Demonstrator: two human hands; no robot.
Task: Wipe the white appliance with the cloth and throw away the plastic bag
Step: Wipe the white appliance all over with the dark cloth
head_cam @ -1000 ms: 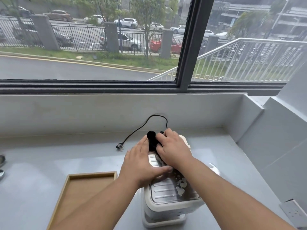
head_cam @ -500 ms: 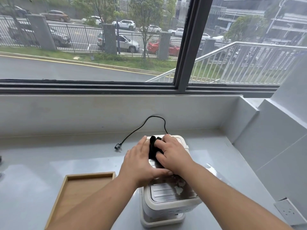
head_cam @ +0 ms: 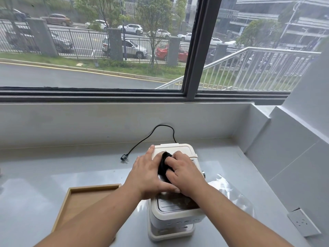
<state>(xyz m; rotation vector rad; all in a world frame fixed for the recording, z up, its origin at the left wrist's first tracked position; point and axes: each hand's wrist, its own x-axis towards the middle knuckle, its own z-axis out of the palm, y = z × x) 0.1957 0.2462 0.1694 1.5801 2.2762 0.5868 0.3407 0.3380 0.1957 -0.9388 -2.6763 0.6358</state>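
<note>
A white appliance [head_cam: 173, 216] with a ribbed metal top panel stands on the grey counter, front buttons facing me. My right hand [head_cam: 185, 172] grips a black cloth [head_cam: 162, 167] bunched under its fingers on the appliance's top. My left hand [head_cam: 148, 172] lies flat on the top's left side, fingers straight, thumb stretched under the right hand. A clear plastic bag [head_cam: 229, 191] lies on the counter just right of the appliance, partly hidden by my right forearm.
A shallow wooden tray [head_cam: 78, 202] sits left of the appliance. The black power cord with its plug [head_cam: 124, 157] runs behind it toward the wall. A wall socket plate [head_cam: 303, 224] lies at the right. The grey counter [head_cam: 53, 168] ends at a ledge under the window.
Both hands and the cloth have slid back from the appliance's far edge toward its middle, uncovering the rear of the lid. The view has shifted slightly.
</note>
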